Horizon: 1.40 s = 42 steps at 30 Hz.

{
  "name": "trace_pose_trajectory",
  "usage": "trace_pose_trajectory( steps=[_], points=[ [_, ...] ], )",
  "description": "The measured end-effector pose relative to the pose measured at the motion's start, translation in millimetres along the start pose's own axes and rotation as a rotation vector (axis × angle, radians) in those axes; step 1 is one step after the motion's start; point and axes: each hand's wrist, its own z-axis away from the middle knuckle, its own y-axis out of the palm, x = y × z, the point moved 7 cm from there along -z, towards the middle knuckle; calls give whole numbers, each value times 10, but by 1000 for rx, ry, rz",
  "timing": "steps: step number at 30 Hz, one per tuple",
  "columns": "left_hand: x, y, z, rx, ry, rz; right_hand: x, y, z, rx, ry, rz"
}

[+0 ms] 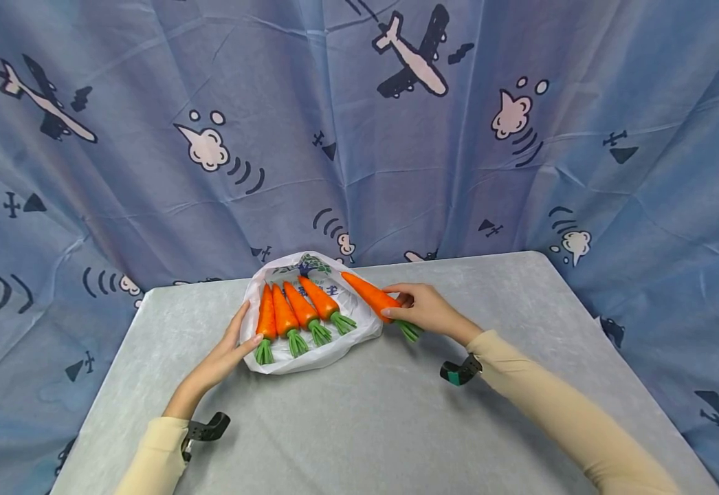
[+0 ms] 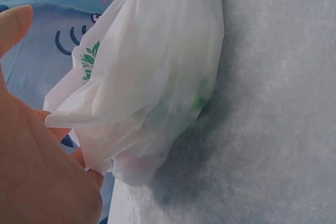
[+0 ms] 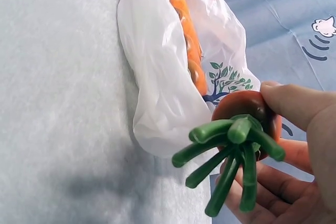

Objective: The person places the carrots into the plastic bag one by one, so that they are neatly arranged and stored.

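Several orange carrots (image 1: 285,313) with green tops lie side by side in the opening of a white plastic bag (image 1: 335,354). At the bag's left rim, my left hand (image 1: 226,354) rests with its thumb over the opening, beside the leftmost carrot. In the left wrist view that thumb stands apart from the plastic, and the other fingers are partly hidden behind it. My right hand (image 1: 424,308) grips another carrot (image 1: 366,292) near its leafy end, thumb on one side and fingers on the other. This carrot's tip points up and left, over the bag's right rim.
Both hands and the bag are over a grey table (image 1: 366,426). Behind the table's far edge hangs a blue curtain (image 1: 285,137) printed with planes and clouds. A dark band (image 1: 209,427) sits on the left wrist and another band (image 1: 461,370) on the right.
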Motion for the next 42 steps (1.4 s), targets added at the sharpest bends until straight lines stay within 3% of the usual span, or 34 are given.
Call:
trace_pose_trajectory(
  steps=[42],
  points=[
    [2,-15,-2,5,-7,8,266,251,-422,16,-1,4]
  ],
)
